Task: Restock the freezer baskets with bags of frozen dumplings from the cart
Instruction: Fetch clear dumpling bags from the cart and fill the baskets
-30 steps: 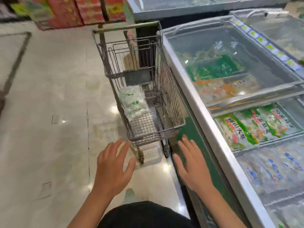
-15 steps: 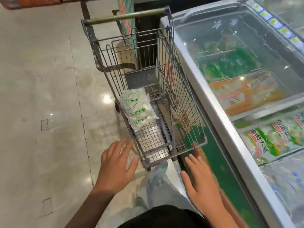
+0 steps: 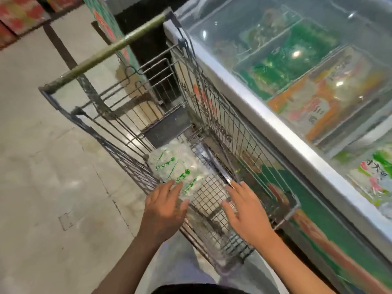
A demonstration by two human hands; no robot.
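A clear bag of frozen dumplings (image 3: 174, 166) with green print lies on the floor of the wire shopping cart (image 3: 218, 115). My left hand (image 3: 164, 205) is spread over the bag's near end, fingers straight, fingertips at its edge. My right hand (image 3: 247, 205) hovers open over the bare cart mesh to the right of the bag. Both hands are inside the cart and hold nothing. The chest freezer (image 3: 273, 124) stands against the cart's right side, with bagged and boxed frozen goods under its glass lid.
The cart's green handle bar (image 3: 110, 49) is at the far end. Pale tiled floor (image 3: 42, 187) spreads to the left. Red boxes (image 3: 17, 15) are stacked at the far left. A green panel (image 3: 318, 225) covers the freezer's front.
I have moved closer and lean over the cart. Both hands went forward from outside the cart's near end to inside it, the left one reaching the dumpling bag.
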